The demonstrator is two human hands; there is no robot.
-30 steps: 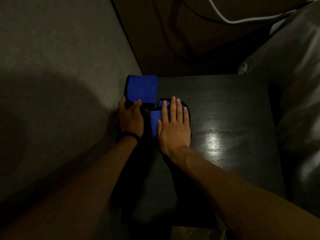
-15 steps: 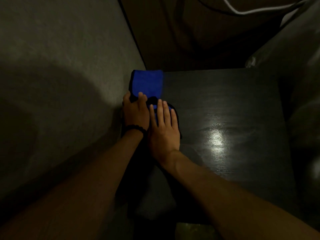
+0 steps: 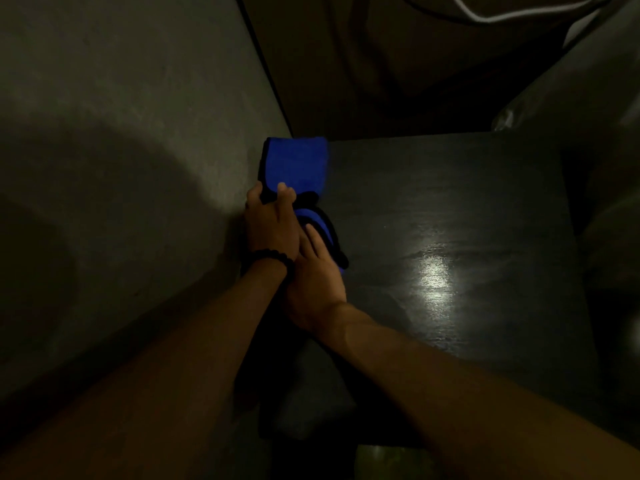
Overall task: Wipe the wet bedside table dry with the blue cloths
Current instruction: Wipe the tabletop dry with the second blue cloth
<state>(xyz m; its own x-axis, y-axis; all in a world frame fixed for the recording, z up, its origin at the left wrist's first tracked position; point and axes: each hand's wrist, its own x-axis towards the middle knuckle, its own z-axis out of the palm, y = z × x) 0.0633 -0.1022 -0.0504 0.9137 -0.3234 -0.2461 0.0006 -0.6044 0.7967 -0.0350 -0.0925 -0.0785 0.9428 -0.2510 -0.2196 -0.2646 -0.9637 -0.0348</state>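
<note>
The dark bedside table [image 3: 467,209] shows a shiny wet patch near its middle right. A folded blue cloth [image 3: 296,162] lies at the table's far left corner against the wall. My left hand [image 3: 270,220], with a black bead bracelet at the wrist, rests on that cloth's near edge, fingers curled over it. A second blue cloth with a black border [image 3: 323,230] lies just right of it. My right hand [image 3: 313,271] presses flat on this second cloth, its fingers partly tucked under my left hand.
A grey wall [image 3: 121,168] runs along the table's left side. A dark headboard panel [image 3: 381,64] with a white cable [image 3: 519,15] stands behind. Bedding [image 3: 609,116] borders the right edge.
My right hand has slid its cloth leftward until it meets and slips under my left hand. The left hand has stayed on the corner cloth.
</note>
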